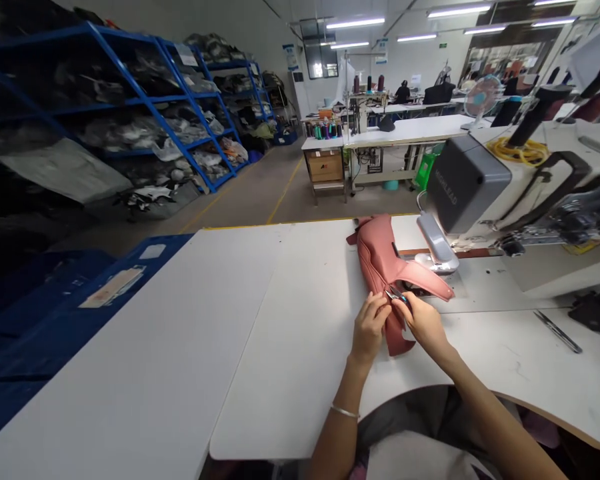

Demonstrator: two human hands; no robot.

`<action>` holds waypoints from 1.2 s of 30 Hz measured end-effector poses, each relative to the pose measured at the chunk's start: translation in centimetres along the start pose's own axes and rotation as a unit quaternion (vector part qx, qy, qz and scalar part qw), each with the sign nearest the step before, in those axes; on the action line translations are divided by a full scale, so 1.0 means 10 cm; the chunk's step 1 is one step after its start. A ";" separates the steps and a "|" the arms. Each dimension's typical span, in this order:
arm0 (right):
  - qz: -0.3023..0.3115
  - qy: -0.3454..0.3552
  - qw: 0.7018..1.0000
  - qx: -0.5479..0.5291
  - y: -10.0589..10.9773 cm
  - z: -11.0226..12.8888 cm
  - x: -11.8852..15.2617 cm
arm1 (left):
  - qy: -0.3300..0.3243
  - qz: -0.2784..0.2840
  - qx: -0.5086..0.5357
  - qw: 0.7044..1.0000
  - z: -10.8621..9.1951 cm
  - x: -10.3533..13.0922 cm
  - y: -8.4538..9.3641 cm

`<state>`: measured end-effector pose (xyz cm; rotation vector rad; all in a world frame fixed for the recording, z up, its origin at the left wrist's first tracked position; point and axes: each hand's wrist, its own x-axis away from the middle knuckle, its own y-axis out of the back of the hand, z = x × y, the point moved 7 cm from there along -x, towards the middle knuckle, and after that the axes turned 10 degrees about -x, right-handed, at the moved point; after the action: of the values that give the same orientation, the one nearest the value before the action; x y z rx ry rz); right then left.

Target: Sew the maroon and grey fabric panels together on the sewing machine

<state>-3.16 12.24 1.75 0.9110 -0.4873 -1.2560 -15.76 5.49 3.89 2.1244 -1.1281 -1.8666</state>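
A reddish-pink sewn piece (377, 247), leather-like, lies on the white table beside the sewing machine, with a strap-like part reaching to the right. My left hand (369, 325) is closed on its near edge, fingertips pinching the material at a seam. In my right hand (425, 325) is a pair of small thread snips (396, 293), the blades pointing left at the same seam, close to the left fingertips. Whether a thread lies between the blades is too small to tell.
Just behind the piece stands the sewing machine (465, 183). Tweezers (557, 331) lie on the table at right. The white tabletop (290, 320) stretches left to blue bins (105, 287). Beyond the aisle are loaded blue shelves (153, 100) and another worktable (405, 130).
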 end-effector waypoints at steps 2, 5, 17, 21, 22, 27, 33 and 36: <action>-0.013 -0.006 1.000 0.022 0.04 0.05 0.02 | -0.004 -0.004 0.004 1.000 0.00 0.00 0.00; -0.025 -0.021 0.998 0.056 0.09 0.09 0.04 | -0.007 -0.006 0.005 1.000 0.00 0.00 0.01; -0.034 -0.043 0.989 0.136 0.21 0.15 0.08 | 0.007 0.021 0.010 1.000 0.02 0.05 -0.06; -0.028 -0.047 0.991 0.124 0.19 0.12 0.07 | -0.003 0.011 0.002 1.000 0.00 0.04 -0.04; -0.025 -0.050 0.991 0.121 0.18 0.12 0.06 | -0.006 0.009 0.002 1.000 -0.01 0.04 -0.03; -0.012 -0.065 0.988 0.140 0.17 0.16 0.05 | -0.002 0.028 0.004 1.000 -0.01 0.05 -0.07; 0.007 -0.080 0.983 0.163 0.17 0.16 0.05 | -0.001 0.050 0.014 0.999 -0.03 0.09 -0.15; 0.012 -0.079 0.983 0.165 0.15 0.14 0.05 | -0.008 0.056 0.016 0.998 -0.05 0.10 -0.17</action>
<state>-3.20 11.38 3.73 1.0826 -0.8492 -1.2514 -14.59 5.98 2.30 2.0202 -1.2613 -1.8308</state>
